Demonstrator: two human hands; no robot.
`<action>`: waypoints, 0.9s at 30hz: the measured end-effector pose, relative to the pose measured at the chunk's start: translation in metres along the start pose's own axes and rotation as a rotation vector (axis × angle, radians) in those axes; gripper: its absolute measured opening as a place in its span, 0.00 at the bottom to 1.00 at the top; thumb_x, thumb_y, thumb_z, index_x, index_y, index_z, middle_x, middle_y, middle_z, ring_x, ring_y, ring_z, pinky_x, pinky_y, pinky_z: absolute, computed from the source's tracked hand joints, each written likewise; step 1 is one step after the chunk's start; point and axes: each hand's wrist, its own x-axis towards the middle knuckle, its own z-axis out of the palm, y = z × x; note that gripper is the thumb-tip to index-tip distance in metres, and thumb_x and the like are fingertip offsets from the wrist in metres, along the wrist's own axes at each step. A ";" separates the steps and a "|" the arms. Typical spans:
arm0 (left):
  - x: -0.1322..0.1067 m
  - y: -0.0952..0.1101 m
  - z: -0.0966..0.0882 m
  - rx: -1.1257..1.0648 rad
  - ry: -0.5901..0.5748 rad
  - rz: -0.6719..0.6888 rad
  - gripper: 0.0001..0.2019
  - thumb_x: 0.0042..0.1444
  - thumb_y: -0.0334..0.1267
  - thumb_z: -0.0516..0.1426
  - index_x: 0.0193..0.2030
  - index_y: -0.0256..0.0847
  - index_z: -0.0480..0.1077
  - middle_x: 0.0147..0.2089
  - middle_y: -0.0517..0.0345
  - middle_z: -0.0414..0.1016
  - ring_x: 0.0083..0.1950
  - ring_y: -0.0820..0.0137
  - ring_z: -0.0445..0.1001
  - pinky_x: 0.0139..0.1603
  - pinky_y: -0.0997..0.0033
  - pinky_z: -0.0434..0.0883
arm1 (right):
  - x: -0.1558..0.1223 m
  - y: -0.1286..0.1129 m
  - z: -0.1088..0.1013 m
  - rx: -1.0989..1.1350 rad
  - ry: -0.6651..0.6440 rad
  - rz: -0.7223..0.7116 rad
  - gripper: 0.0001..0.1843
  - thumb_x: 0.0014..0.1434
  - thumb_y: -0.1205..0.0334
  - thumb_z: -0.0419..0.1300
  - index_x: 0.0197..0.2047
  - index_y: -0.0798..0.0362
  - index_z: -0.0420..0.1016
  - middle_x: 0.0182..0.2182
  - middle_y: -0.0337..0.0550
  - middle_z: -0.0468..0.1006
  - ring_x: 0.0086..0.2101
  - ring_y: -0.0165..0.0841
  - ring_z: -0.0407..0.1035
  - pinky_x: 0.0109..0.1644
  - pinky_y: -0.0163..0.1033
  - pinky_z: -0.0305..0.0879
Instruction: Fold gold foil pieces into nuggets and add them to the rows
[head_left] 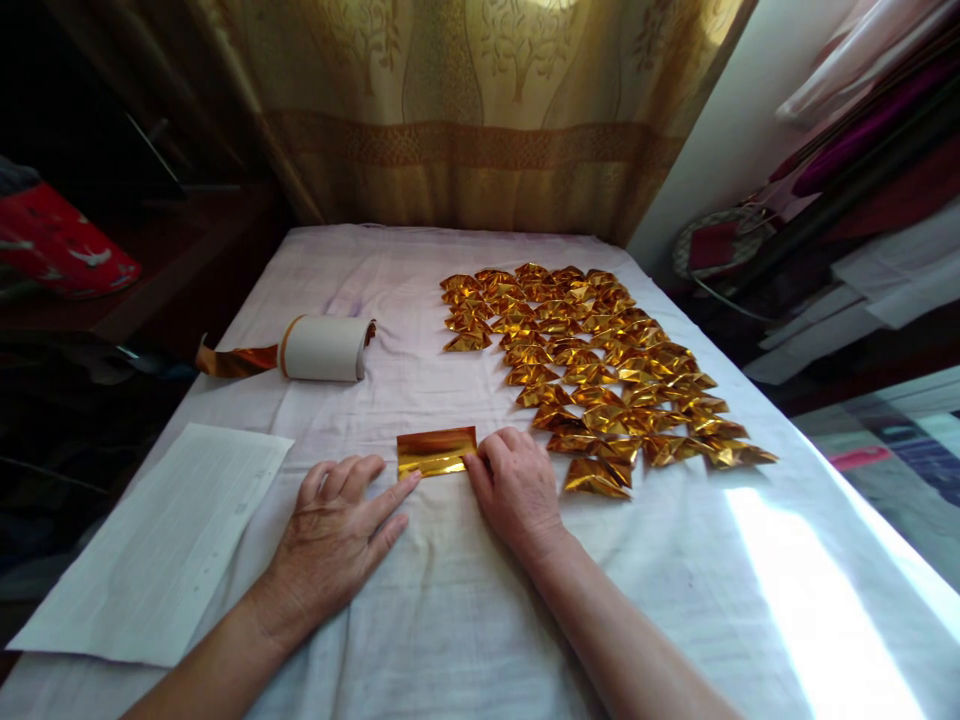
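A small rectangle of shiny gold foil paper point(437, 450) lies on the cloth between my hands, with a crease running along its near side. My left hand point(341, 530) rests palm down with fingers spread, its index fingertip touching the near left corner of the foil. At the right edge, my right hand point(519, 487) has thumb and curled fingers closed on the foil's end. Rows of folded gold foil pieces point(600, 375) are laid out to the right. One folded piece point(598, 476) sits nearest to my right hand.
A white roll point(324, 348) with a gold strip trailing leftward lies at the left back. A printed paper sheet point(161, 550) is at the left front. The table point(405, 640) wears a white cloth; a patterned curtain point(465, 130) hangs behind it.
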 end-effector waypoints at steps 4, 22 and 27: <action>-0.006 -0.005 -0.001 0.044 0.022 0.008 0.17 0.63 0.43 0.54 0.58 0.53 0.72 0.55 0.47 0.73 0.55 0.54 0.69 0.55 0.50 0.61 | 0.000 0.001 0.001 0.038 0.002 0.014 0.08 0.65 0.57 0.57 0.34 0.50 0.71 0.33 0.43 0.75 0.37 0.38 0.66 0.41 0.41 0.56; -0.003 0.003 0.002 -0.003 0.016 0.093 0.20 0.66 0.40 0.49 0.62 0.43 0.68 0.61 0.53 0.74 0.64 0.53 0.67 0.61 0.47 0.57 | -0.028 -0.025 -0.011 0.127 -0.347 -0.275 0.32 0.69 0.45 0.49 0.70 0.54 0.56 0.69 0.45 0.54 0.68 0.41 0.48 0.72 0.57 0.39; -0.004 0.003 0.002 -0.004 0.031 0.077 0.20 0.67 0.43 0.48 0.61 0.44 0.69 0.61 0.54 0.74 0.63 0.55 0.67 0.62 0.49 0.56 | -0.037 -0.011 -0.016 0.042 -0.377 -0.138 0.33 0.69 0.45 0.49 0.70 0.54 0.56 0.70 0.47 0.53 0.68 0.44 0.48 0.71 0.60 0.38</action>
